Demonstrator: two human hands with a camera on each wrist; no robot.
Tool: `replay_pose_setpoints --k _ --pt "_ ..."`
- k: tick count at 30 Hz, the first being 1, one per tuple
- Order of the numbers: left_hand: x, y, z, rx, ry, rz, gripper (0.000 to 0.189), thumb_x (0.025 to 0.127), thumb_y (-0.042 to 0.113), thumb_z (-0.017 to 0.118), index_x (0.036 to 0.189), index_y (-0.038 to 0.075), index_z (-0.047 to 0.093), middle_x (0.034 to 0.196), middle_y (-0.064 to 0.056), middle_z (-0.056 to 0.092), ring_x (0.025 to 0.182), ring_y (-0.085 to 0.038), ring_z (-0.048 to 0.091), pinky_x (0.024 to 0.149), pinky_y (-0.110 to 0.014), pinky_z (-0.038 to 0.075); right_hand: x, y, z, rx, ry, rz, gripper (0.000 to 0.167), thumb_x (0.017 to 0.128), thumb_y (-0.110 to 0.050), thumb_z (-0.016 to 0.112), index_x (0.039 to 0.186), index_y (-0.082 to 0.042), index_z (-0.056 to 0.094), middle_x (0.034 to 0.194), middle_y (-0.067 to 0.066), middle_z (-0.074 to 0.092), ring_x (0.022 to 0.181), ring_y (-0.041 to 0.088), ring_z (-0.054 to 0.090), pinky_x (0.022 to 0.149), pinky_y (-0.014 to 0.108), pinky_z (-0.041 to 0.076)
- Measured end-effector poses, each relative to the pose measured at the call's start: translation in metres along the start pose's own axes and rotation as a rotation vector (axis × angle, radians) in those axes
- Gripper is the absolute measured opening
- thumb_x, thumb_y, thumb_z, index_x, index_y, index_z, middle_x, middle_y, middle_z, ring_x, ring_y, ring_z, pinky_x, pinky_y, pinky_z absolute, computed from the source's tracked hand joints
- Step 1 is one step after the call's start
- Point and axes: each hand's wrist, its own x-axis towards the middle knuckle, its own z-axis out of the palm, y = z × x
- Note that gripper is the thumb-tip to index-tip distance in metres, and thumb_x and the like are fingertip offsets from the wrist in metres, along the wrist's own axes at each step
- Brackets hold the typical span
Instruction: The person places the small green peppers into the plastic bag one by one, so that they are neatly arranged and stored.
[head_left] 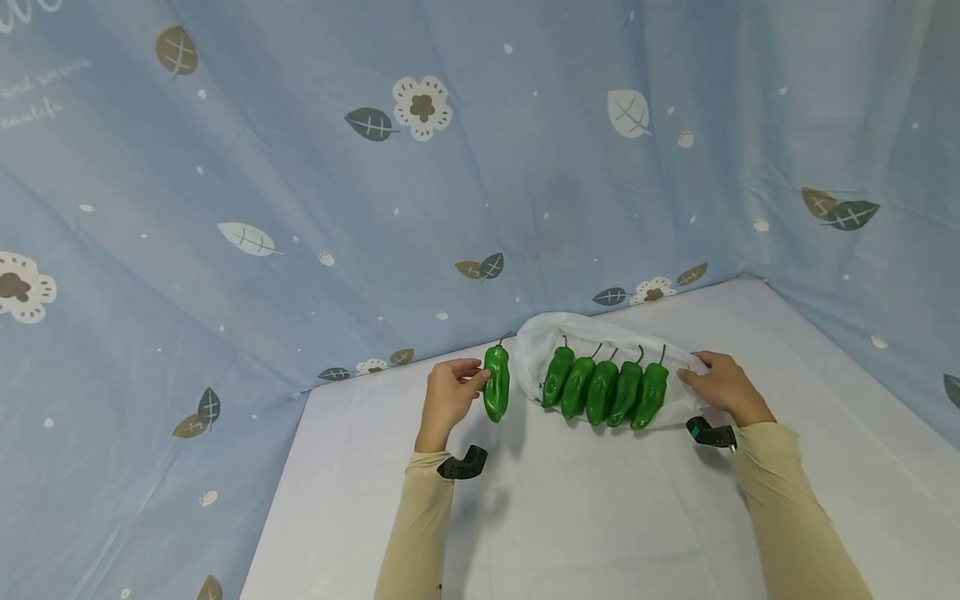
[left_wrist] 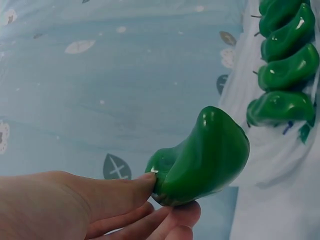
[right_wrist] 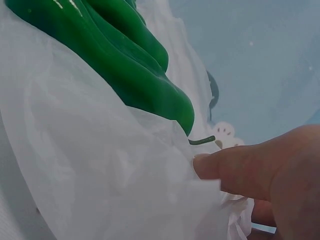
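Note:
My left hand (head_left: 450, 392) pinches a green pepper (head_left: 496, 383) between thumb and fingers, holding it upright with its stem up. The left wrist view shows the thumb on one side of this pepper (left_wrist: 205, 155) and the fingertips beneath. Several more green peppers (head_left: 602, 392) lie side by side in a row on a white plastic bag (head_left: 536, 342), stems pointing away from me. At the bag's right end my right hand (head_left: 723, 387) grips its edge; in the right wrist view the thumb presses on the plastic (right_wrist: 115, 170) close to a pepper's stem (right_wrist: 202, 141).
A white tabletop (head_left: 570, 517) spreads under the bag and both arms. Behind it hangs a blue curtain (head_left: 337, 208) printed with leaves and flowers, which also runs along the right side. A dark camera mount (head_left: 462, 463) is strapped on the left wrist, another (head_left: 711, 433) on the right.

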Motion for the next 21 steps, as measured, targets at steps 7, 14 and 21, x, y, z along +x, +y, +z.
replay_pose_setpoints --k 7,14,21 --pt "0.006 0.01 0.003 0.028 -0.018 0.039 0.033 0.097 0.015 0.073 0.124 -0.004 0.072 0.113 -0.021 0.077 0.087 -0.029 0.079 0.072 -0.032 0.063 0.0 0.0 0.0 -0.004 0.007 -0.002 0.07 0.106 -0.03 0.05 0.151 0.02 0.031 0.152 0.046 0.032 0.133 0.06 0.044 0.108 0.07 0.042" --pt "0.016 0.024 0.008 0.058 -0.027 0.06 0.035 0.097 0.018 0.073 0.127 -0.001 0.072 0.115 -0.019 0.077 0.09 -0.03 0.078 0.073 -0.035 0.063 0.0 0.0 -0.001 -0.012 0.006 -0.004 0.07 0.106 -0.03 0.05 0.151 0.02 0.031 0.152 0.047 0.031 0.134 0.061 0.043 0.108 0.07 0.041" --pt "0.027 0.037 0.014 0.138 -0.045 0.104 0.033 0.098 0.019 0.072 0.125 0.0 0.073 0.115 -0.017 0.078 0.104 -0.033 0.075 0.085 -0.043 0.062 0.0 0.0 0.001 -0.005 0.001 0.015 0.071 0.105 -0.031 0.05 0.152 0.019 0.029 0.154 0.046 0.029 0.136 0.061 0.04 0.11 0.07 0.039"
